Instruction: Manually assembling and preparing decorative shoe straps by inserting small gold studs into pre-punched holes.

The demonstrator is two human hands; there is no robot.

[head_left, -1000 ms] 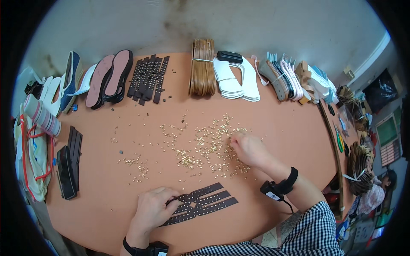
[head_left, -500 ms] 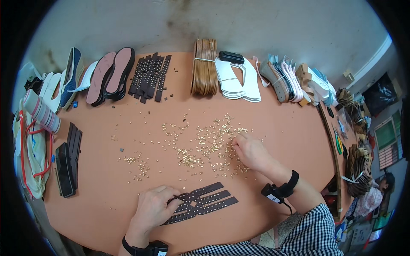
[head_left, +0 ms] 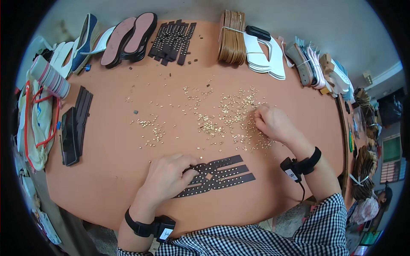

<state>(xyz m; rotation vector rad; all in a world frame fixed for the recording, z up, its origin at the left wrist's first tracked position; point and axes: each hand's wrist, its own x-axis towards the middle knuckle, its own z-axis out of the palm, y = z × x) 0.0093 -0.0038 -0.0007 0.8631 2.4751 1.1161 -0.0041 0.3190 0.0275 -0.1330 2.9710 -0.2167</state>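
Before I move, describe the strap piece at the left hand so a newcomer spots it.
Find the tan table, then the left hand near its front edge. The dark, studded strap piece partly under it lies apart from the overlapping studded pile farther back.

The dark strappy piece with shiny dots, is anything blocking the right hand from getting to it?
Nothing visible blocks it: just small loose gold studs lie on the tabletop between the right hand and the dark strappy piece.

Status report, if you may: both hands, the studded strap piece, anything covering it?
Left hand on the dark strap piece. Right hand closed beside loose gold studs, contents hidden. In the way: left hand, covering the piece's left end.
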